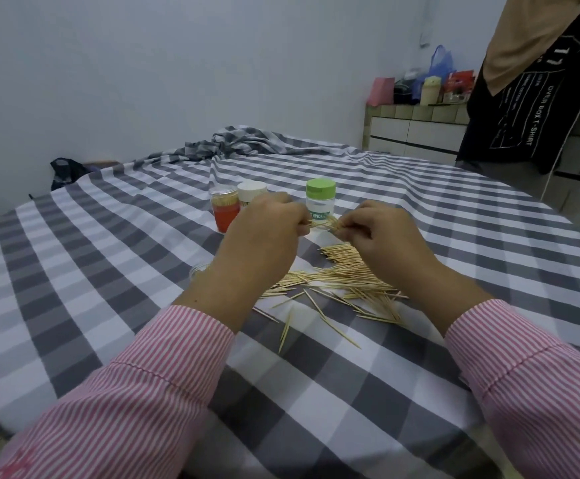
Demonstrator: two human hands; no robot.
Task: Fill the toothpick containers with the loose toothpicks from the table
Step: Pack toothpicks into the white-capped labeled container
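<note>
A heap of loose toothpicks (343,280) lies on the checked tablecloth (108,271) in front of me. My left hand (264,233) and my right hand (381,236) are raised above the heap, both pinching one small bundle of toothpicks (323,224) between them. Behind my hands stand three containers: a red one with a clear lid (225,209), a white-lidded one (251,191) partly hidden by my left hand, and a green-lidded one (320,200). A clear lid or cup (200,270) peeks out beside my left wrist.
A person in a black T-shirt (523,98) stands at the far right of the table. Behind them a tiled counter (413,133) holds bags and jars. The tablecloth bunches up in folds (233,140) at the far edge. A dark bag (65,171) sits at the far left.
</note>
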